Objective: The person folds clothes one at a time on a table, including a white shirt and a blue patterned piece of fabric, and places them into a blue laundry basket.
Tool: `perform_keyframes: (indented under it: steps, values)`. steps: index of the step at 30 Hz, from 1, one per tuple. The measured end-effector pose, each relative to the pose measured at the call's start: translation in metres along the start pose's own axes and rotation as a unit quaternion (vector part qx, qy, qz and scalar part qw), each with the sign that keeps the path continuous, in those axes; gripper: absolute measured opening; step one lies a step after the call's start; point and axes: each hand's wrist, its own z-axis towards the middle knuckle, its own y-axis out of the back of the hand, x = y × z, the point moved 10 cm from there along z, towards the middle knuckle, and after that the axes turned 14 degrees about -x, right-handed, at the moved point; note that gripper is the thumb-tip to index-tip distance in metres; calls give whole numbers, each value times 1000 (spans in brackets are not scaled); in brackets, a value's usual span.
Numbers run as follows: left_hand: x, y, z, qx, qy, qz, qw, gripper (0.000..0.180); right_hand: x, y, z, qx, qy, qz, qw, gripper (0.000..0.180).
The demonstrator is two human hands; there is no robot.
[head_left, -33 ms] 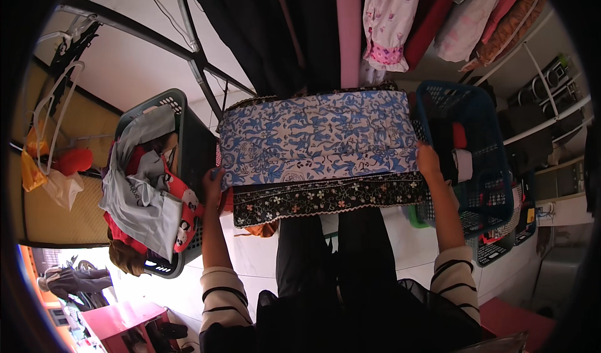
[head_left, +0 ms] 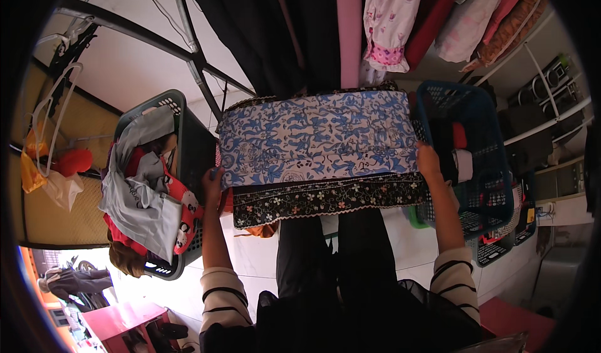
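Note:
A long folded cloth (head_left: 319, 137), white with a blue figure pattern, lies flat across the middle in front of me. Its near left corner is pinched by my left hand (head_left: 213, 184), and my right hand (head_left: 428, 161) grips the right edge close to the near corner. Both hands look closed, with the fingertips partly hidden. Beneath the patterned cloth lies a black floral cloth (head_left: 325, 198) with a scalloped light edge, which shows along the near side and a little at the far side. What bears the two cloths is hidden.
At left stands a dark basket (head_left: 191, 118) heaped with clothes, a grey garment (head_left: 141, 193) on top. A blue-green basket (head_left: 501, 140) with some clothes is at right. Clothes (head_left: 350, 34) hang beyond the cloth. A metal frame (head_left: 134, 30) and white hangers (head_left: 59, 109) are far left.

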Motion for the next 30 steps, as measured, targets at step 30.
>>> perform_keyframes:
  steps: [30]
  values:
    - [-162, -154, -196, 113, -422, 200, 877, 53, 219, -52, -81, 50, 269, 82, 958, 59]
